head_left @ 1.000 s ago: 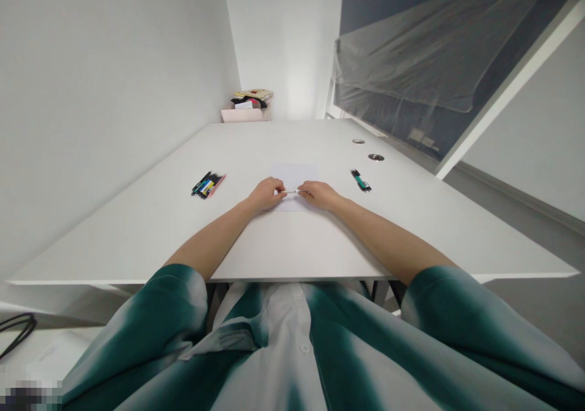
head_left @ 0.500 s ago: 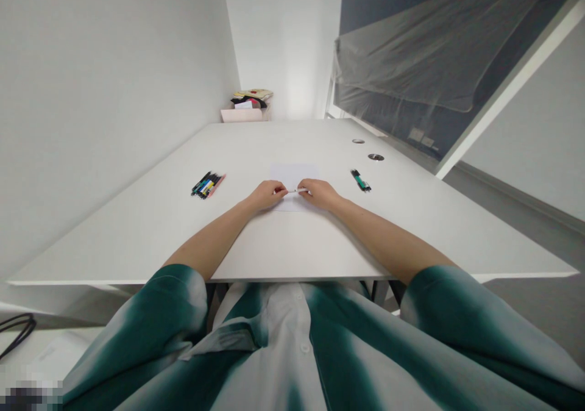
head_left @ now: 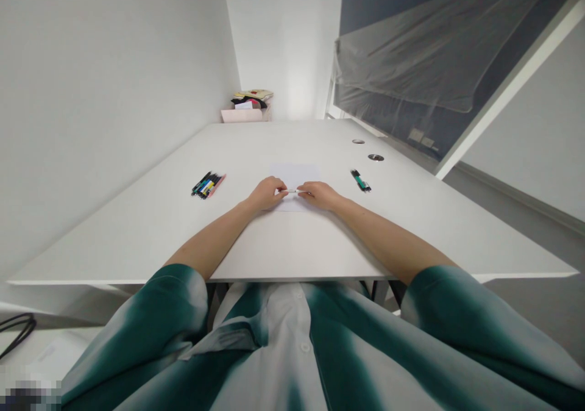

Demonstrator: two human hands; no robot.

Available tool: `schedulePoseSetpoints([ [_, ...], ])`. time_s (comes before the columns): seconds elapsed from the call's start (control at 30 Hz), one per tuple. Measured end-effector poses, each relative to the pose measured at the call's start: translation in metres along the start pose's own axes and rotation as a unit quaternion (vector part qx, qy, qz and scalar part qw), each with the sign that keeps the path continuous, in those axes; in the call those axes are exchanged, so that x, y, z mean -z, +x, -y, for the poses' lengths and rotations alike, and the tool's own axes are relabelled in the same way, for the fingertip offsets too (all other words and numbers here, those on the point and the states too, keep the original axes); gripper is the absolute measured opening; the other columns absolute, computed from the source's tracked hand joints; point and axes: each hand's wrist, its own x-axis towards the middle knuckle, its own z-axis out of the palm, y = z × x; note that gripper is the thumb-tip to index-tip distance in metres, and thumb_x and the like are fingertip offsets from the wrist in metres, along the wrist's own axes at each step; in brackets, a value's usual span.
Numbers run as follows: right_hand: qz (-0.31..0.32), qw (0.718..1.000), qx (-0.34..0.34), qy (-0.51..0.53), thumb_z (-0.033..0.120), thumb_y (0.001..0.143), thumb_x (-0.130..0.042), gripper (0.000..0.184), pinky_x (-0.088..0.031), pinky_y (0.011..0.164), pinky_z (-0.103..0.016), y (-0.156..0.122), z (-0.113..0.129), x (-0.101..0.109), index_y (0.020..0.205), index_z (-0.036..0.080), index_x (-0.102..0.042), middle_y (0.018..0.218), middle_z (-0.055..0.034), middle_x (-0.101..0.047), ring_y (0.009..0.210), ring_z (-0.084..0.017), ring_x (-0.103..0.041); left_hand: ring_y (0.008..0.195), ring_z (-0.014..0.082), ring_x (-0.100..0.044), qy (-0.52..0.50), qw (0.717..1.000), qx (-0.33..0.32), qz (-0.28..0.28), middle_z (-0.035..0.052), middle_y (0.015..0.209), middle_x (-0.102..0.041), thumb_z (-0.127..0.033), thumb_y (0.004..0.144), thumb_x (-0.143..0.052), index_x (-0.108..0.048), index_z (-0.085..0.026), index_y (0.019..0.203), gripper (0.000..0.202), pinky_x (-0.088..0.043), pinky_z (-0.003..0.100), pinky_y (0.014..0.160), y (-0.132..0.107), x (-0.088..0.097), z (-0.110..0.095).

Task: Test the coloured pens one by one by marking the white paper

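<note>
White table (head_left: 159,216) fills my feed, its sheet of paper (head_left: 295,172) blank as far as I can see, and over its near half the left hand (head_left: 265,192) and right hand (head_left: 320,194) each pinch, fingers closed tight, one end of a slim pen (head_left: 292,191).

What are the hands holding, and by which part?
A thin white pen: left hand pinches one end, right hand the other, over the paper sheet.

Two hands (head_left: 267,193) (head_left: 320,195), one white pen (head_left: 292,191), one paper sheet (head_left: 295,173), two cable holes (head_left: 375,157) (head_left: 358,141), one table (head_left: 292,246), one bundle of pens (head_left: 208,185).
</note>
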Motion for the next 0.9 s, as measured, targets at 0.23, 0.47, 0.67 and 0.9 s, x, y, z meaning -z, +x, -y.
schedulePoseSetpoints([
  [0.23, -0.016, 1.000, -0.025, -0.001, 0.027, 0.096, -0.049, 0.030, -0.041, 0.078, -0.025, -0.0007, 0.0056, 0.0013, 0.116, 0.017, -0.068, 0.110, -0.0098, -0.071, 0.095, -0.019, -0.065, 0.087, 0.0214, -0.059, -0.002, 1.000, 0.009, -0.015, 0.0075, 0.089, -0.069, -0.029, 0.085, -0.058, -0.068, -0.017, 0.091, 0.017, -0.046, 0.037, 0.086, -0.0008, -0.0022, 0.0018],
  [0.47, -0.011, 1.000, -0.025, 0.004, 0.031, 0.098, -0.042, 0.034, -0.041, 0.079, -0.027, -0.0024, 0.0100, 0.0068, 0.114, 0.016, -0.069, 0.110, -0.0109, -0.071, 0.097, -0.021, -0.064, 0.088, 0.0212, -0.060, -0.007, 1.000, 0.007, -0.014, 0.0069, 0.088, -0.069, -0.027, 0.084, -0.058, -0.069, -0.017, 0.092, 0.016, -0.046, 0.037, 0.087, 0.0002, -0.0017, 0.0007],
  [0.67, -0.003, 1.000, -0.031, 0.000, 0.031, 0.100, -0.042, 0.035, -0.042, 0.079, -0.027, -0.0008, 0.0082, 0.0061, 0.115, 0.017, -0.069, 0.111, -0.0113, -0.071, 0.097, -0.020, -0.064, 0.087, 0.0210, -0.060, -0.009, 1.000, 0.009, -0.003, 0.0065, 0.087, -0.071, -0.030, 0.085, -0.059, -0.071, -0.018, 0.089, 0.018, -0.046, 0.037, 0.086, -0.0007, -0.0005, 0.0026],
  [0.9, -0.022, 0.999, -0.008, -0.030, 0.029, 0.099, -0.045, 0.031, -0.042, 0.082, -0.028, 0.0024, 0.0060, 0.0070, 0.114, 0.016, -0.069, 0.110, -0.0123, -0.070, 0.099, -0.021, -0.064, 0.085, 0.0201, -0.062, -0.014, 1.000, 0.015, 0.017, 0.0061, 0.087, -0.073, -0.035, 0.087, -0.056, -0.075, -0.020, 0.093, 0.025, -0.046, 0.034, 0.082, 0.0011, 0.0045, 0.0046],
])
